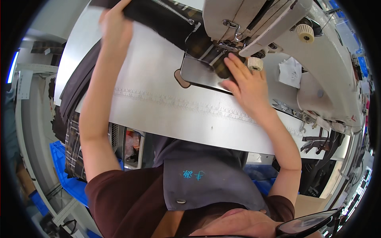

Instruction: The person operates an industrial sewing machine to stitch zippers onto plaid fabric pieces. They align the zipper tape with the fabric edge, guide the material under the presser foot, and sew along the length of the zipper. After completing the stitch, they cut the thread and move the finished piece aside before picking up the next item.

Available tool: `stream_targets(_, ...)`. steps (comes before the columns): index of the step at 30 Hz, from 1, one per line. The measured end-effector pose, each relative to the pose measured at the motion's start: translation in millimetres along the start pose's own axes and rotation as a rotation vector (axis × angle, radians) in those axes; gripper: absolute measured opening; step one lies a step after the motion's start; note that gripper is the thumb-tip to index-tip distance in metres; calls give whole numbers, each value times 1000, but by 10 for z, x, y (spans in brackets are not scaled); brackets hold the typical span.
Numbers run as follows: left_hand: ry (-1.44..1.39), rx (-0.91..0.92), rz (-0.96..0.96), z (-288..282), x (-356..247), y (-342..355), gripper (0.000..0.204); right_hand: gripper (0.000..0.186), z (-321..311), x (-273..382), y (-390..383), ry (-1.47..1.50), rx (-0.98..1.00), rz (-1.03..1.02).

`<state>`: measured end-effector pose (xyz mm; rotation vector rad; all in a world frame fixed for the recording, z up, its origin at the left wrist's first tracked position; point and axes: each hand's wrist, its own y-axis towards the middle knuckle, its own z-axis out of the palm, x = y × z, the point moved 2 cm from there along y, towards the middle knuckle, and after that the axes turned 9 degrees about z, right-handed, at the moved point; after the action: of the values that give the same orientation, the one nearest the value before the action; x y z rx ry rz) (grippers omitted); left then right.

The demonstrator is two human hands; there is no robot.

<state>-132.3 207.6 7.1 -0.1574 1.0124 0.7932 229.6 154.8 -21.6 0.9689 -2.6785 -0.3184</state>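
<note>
My right hand [248,85] lies with outstretched fingers on the near edge of a dark plaid cloth piece [206,49], right beside the presser foot [227,45] of a white sewing machine [333,59]. The cloth reaches under the foot, where the needle area is partly hidden. A silver zipper [174,11] runs along the dark cloth, its pull toward the machine. At the cloth's far left end is my left hand [116,27], slightly blurred. Its fingers are partly cut off by the upper edge, so their grip is unclear.
The pale table [158,79] carries a printed ruler along its near side. Dark cloth [79,79] hangs over its left edge above a blue crate [65,170]. A crumpled white paper [290,72] lies by the machine's arm. Black zipper strips [317,143] rest at the right.
</note>
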Motion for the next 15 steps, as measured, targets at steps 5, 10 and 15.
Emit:
stream_targets(5,-168,-108,-425,-554,-863,-2037,31,38,-10,-251,327,-62,-67,45)
stream_targets(10,-408,217,-1085,-298,-935,-3193,42,29,425,-677,478,-172,-68,-15)
stream_targets(15,645,1321,7,-138,-1115,-2505,39,28,366,-728,564,-24,196,243)
